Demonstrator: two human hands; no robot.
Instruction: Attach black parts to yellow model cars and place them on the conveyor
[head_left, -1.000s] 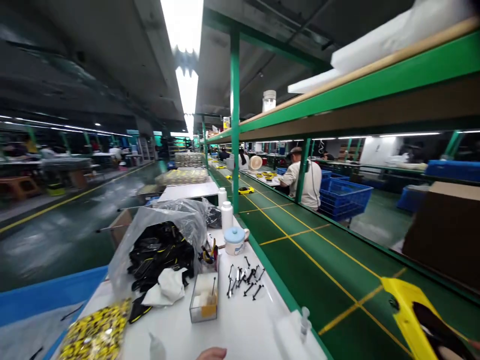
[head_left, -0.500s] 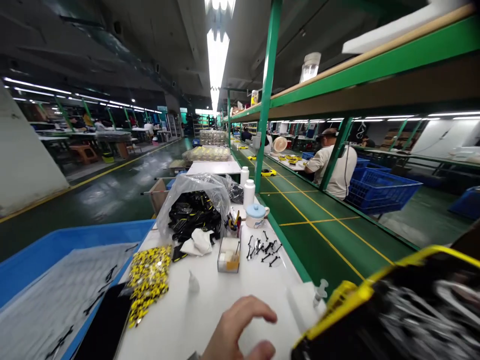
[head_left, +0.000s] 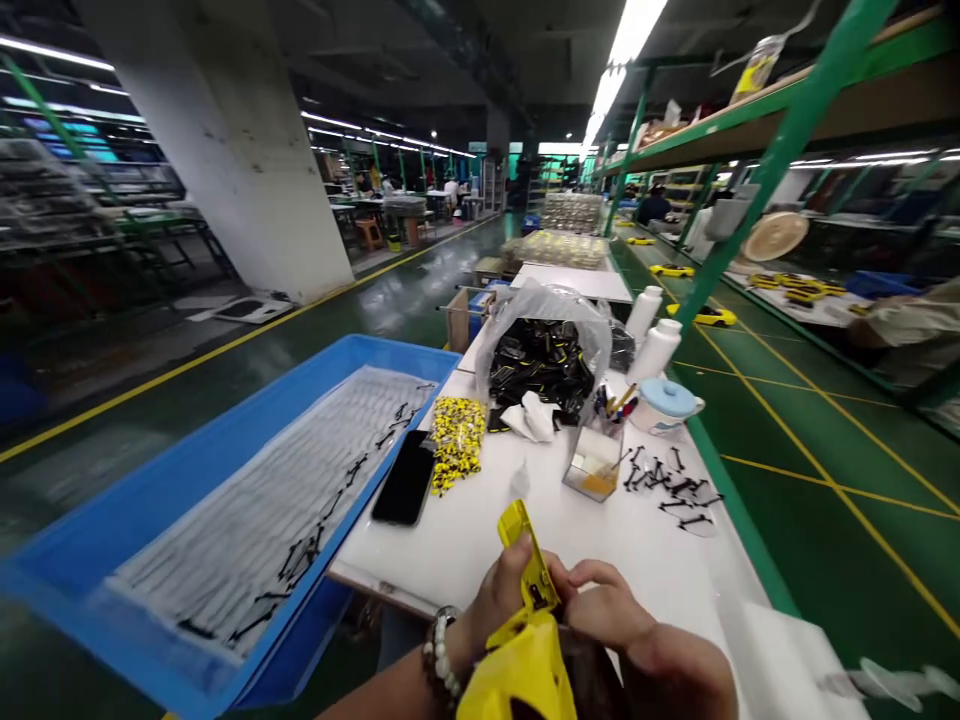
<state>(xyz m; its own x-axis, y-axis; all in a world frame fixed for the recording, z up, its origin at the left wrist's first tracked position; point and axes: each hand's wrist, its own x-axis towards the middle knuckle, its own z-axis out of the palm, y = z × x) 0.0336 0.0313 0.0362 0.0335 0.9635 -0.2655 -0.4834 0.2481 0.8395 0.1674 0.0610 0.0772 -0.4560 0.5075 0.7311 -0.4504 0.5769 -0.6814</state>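
Note:
My left hand (head_left: 499, 600), with a beaded bracelet at the wrist, grips a yellow plastic shell (head_left: 517, 670) that resembles a toy car body. Its thumb presses on the shell's upper end. Curled fingers of my right hand (head_left: 622, 620) meet the shell's right side; my hands hide part of it. Just beyond, on the white table (head_left: 457, 545), are a small whitish nozzle-like piece (head_left: 520, 482) and a clear box (head_left: 596, 460) with white and orange contents. Thin black parts (head_left: 675, 485) lie scattered to the right, and small yellow-and-black pieces (head_left: 457, 440) are heaped to the left.
A blue tray (head_left: 225, 440) with white lining and black parts stands left, beside a phone (head_left: 406, 478). Behind are a plastic bag (head_left: 544, 360) of black parts, white bottles (head_left: 656, 350) and a lidded mug (head_left: 666, 405). A green conveyor (head_left: 795, 430) carries yellow toy cars.
The view has swung left, bringing in more of the blue tray. My left hand, earlier empty with curved fingers, now grips the yellow shell; my right hand has come into view on it.

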